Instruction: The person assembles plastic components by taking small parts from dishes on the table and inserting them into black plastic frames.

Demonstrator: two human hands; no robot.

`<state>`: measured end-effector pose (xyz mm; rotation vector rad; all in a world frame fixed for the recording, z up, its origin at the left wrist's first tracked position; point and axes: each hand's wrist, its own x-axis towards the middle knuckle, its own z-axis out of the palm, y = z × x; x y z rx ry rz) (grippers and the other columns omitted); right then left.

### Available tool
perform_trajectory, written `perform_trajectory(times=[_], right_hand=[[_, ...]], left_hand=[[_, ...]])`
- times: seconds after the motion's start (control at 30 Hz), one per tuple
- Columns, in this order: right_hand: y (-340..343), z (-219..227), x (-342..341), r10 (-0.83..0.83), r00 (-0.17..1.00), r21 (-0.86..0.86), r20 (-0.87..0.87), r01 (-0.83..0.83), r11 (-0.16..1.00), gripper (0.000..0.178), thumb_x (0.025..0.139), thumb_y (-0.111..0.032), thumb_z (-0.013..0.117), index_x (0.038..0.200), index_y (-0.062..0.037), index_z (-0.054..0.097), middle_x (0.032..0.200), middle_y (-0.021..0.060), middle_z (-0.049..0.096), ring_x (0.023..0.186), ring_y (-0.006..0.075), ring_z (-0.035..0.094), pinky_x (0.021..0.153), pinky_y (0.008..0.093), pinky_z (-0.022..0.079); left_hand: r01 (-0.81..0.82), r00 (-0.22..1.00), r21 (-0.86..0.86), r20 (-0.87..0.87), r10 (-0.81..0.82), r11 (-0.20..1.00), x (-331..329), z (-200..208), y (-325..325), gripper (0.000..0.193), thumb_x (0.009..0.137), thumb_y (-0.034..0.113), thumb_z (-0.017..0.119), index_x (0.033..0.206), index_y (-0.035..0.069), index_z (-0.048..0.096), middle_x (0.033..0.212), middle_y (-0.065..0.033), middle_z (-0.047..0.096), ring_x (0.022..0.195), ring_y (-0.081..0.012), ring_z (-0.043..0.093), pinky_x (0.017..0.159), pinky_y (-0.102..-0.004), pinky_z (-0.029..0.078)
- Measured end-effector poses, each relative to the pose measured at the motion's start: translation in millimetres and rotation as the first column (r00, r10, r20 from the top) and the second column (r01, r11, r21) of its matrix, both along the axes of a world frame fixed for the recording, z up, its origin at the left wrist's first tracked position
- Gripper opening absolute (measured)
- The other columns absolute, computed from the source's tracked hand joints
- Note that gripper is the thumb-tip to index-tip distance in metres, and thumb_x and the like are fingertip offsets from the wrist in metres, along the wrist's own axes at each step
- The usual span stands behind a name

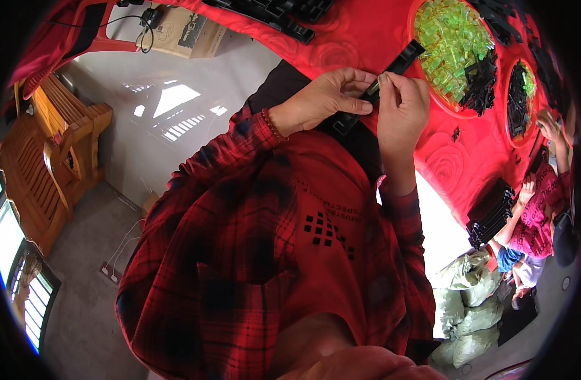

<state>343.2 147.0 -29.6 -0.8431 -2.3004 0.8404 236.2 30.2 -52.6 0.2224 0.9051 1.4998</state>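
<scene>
The black strip [406, 58] slants between the two hands, just left of the big bowl [454, 116] of green pieces [452, 44], its upper end near that bowl's rim. The likeliest trouble is a slip: the strip seems held in the air by fingertips alone, so a hard press from one side could twist it or swing its lower end. A small greenish bit [373, 88] shows at the fingertips; if it sits crooked or the pressure comes off-centre, it could pop out and drop onto the lap or the tabletop [341, 47], left of the big bowl. As for the grip, the left hand [328, 100], farther from the bowl, has thumb and fingers closed around the strip's middle. The right hand [402, 113], nearer the bowl, has its thumb and forefinger close at the same spot; whether they pinch the bit, clasp the strip or only push, I cannot tell.
</scene>
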Motion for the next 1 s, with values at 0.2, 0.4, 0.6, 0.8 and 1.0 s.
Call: perform_trajectory(times=[0.2, 0.4, 0.6, 0.8, 1.0], right_hand=[[2.0, 6.7, 0.1, 0.054, 0.994, 0.245, 0.098, -0.077, 0.966, 0.009, 0.082, -0.012, 0.072, 0.091, -0.0106, 0.071, 0.080, 0.0034, 0.058, 0.072, 0.0222, 0.055, 0.071, 0.0361, 0.040], [4.2, 26.5, -3.7, 0.107, 0.897, 0.408, 0.429, -0.298, 0.863, 0.015, 0.080, -0.014, 0.068, 0.094, -0.0099, 0.072, 0.081, 0.0020, 0.059, 0.070, 0.0213, 0.055, 0.073, 0.0368, 0.038], [1.8, 13.5, 2.2, 0.086, 0.923, 0.361, 0.374, -0.230, 0.904, 0.018, 0.086, -0.015, 0.065, 0.102, -0.0084, 0.070, 0.083, 0.0054, 0.059, 0.075, 0.0241, 0.057, 0.078, 0.0393, 0.039], [-13.3, 6.3, 12.1, 0.042, 0.983, 0.167, 0.180, -0.073, 0.983, 0.029, 0.084, -0.010, 0.069, 0.113, -0.0068, 0.066, 0.088, 0.0078, 0.058, 0.082, 0.0248, 0.059, 0.080, 0.0382, 0.042], [-15.2, 7.5, 19.5, 0.036, 0.998, -0.125, -0.061, -0.043, 0.991, 0.037, 0.082, 0.003, 0.066, 0.119, -0.0046, 0.067, 0.089, 0.0109, 0.058, 0.079, 0.0233, 0.058, 0.068, 0.0335, 0.048]], left_hand=[[0.000, 1.000, -0.004, -0.015, 0.000, 1.000, 0.9, -1.5, 1.4, 0.053, 0.087, -0.004, 0.068, 0.135, -0.002, 0.046, 0.124, -0.0082, 0.056, 0.113, -0.0155, 0.058, 0.097, -0.0304, 0.052], [-0.021, 0.999, 0.019, -0.036, 0.021, 1.000, 4.4, -6.8, 0.9, 0.052, 0.086, -0.005, 0.068, 0.133, -0.001, 0.047, 0.125, -0.0084, 0.056, 0.114, -0.0159, 0.058, 0.097, -0.0308, 0.052], [-0.040, 0.999, -0.024, 0.022, 0.041, 0.999, 4.1, 0.8, 2.6, 0.054, 0.085, -0.004, 0.070, 0.134, 0.000, 0.047, 0.126, -0.0079, 0.056, 0.118, -0.0160, 0.055, 0.099, -0.0289, 0.049], [-0.036, 0.999, -0.031, -0.013, 0.035, 0.999, 5.2, 3.8, 2.5, 0.056, 0.085, -0.007, 0.067, 0.137, 0.001, 0.047, 0.128, -0.0070, 0.055, 0.122, -0.0155, 0.052, 0.101, -0.0283, 0.048], [-0.012, 1.000, 0.005, 0.027, 0.011, 1.000, 5.7, 1.6, 3.2, 0.056, 0.085, -0.009, 0.067, 0.137, 0.001, 0.048, 0.131, -0.0077, 0.055, 0.121, -0.0155, 0.054, 0.102, -0.0283, 0.047]])
